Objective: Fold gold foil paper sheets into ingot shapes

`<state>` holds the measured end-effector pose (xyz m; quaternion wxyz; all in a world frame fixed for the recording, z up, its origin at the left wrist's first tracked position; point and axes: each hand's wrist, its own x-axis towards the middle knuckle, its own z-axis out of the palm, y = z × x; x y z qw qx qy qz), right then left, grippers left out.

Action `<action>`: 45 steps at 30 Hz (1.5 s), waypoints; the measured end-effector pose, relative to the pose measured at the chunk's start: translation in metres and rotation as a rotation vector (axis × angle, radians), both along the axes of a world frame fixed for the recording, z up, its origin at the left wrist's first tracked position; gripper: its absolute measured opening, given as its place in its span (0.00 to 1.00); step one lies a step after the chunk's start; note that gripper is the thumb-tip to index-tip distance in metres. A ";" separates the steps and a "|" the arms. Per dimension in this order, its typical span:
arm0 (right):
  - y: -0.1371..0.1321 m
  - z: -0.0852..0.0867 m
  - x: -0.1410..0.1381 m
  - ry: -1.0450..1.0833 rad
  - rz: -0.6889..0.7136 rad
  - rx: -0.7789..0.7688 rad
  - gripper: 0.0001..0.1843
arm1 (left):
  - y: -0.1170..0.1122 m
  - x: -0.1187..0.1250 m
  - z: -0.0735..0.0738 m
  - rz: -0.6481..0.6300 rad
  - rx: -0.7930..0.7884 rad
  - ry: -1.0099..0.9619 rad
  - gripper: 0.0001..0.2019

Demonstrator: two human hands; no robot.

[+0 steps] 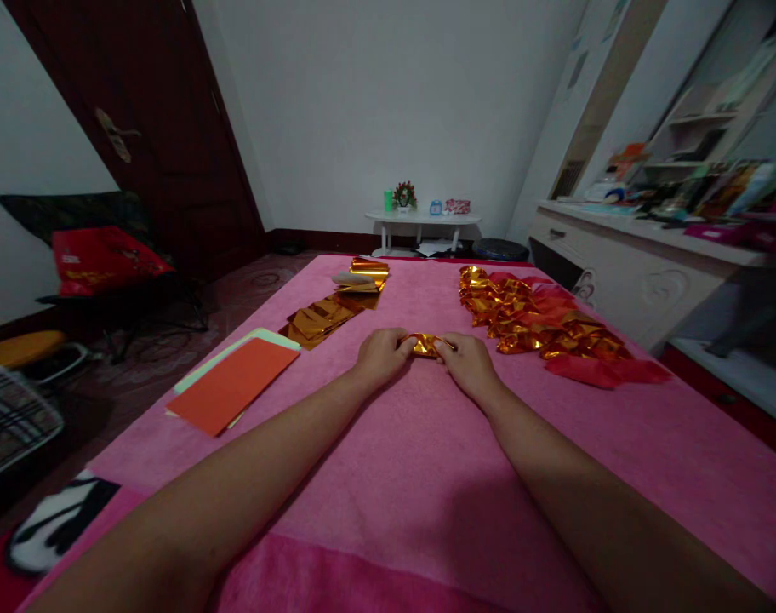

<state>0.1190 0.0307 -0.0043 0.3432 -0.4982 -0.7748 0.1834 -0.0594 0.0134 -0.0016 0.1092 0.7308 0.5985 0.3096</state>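
Observation:
Both my arms reach out over a pink cloth [388, 477] that covers the surface in front of me. Between my hands is a small piece of folded gold foil paper [425, 345]. My left hand [381, 355] pinches its left end and my right hand [470, 362] pinches its right end, fingers curled round it. A heap of folded gold and red foil pieces [541, 328] lies to the right of my hands. Flat gold foil sheets [321, 319] lie in a row to the left, with a small stack [368, 274] at their far end.
An orange sheet on pale green paper [235, 383] lies near the cloth's left edge. A white dresser [643, 272] with clutter stands at the right. A small white table [423, 223] stands by the far wall, a dark door [139, 128] and a chair with a red cushion [104, 260] at the left.

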 end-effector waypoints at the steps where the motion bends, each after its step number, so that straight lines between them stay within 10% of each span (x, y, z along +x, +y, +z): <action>1: 0.000 0.000 0.000 -0.001 0.001 0.000 0.14 | 0.000 0.000 0.000 -0.001 0.000 -0.003 0.18; 45: -0.001 0.001 0.000 0.008 0.015 0.003 0.14 | -0.003 0.002 0.004 0.007 -0.011 0.010 0.17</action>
